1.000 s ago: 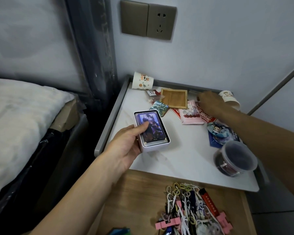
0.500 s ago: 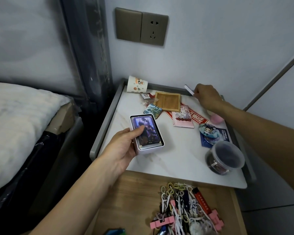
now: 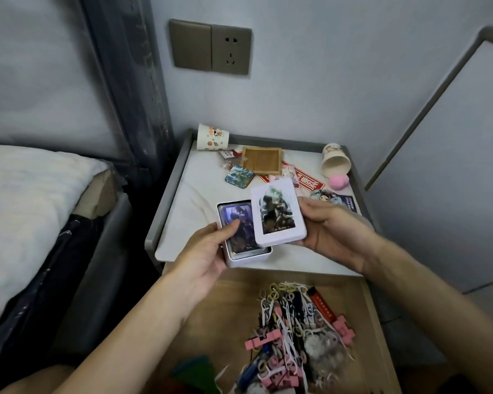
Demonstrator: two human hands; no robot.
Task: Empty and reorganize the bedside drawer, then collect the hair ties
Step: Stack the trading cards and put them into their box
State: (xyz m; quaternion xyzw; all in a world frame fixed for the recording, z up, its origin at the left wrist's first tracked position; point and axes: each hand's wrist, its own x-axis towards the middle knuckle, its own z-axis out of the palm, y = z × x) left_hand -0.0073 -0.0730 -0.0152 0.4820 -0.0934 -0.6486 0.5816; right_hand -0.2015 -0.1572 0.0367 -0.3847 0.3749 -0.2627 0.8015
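My left hand (image 3: 208, 251) grips a white tin box (image 3: 246, 255) holding picture cards, thumb on the top card, at the front of the white bedside tabletop (image 3: 197, 206). My right hand (image 3: 329, 226) holds the tin's white lid (image 3: 278, 213), picture side up, tilted and overlapping the box's right edge. Below, the open wooden drawer (image 3: 219, 311) holds a tangled pile of hair ties (image 3: 291, 331), pink clips and white strips.
At the back of the tabletop lie two tipped paper cups (image 3: 212, 137) (image 3: 335, 160), a wooden tray (image 3: 262, 160), a square badge (image 3: 239, 177), red packets, a pink ball (image 3: 338, 182) and a round badge. The bed (image 3: 26, 211) is at left, a wall socket (image 3: 211, 46) above.
My right hand came back from the far right corner holding the white lid and brought it over the tin. The dark round tub is no longer seen. The view tilted down.
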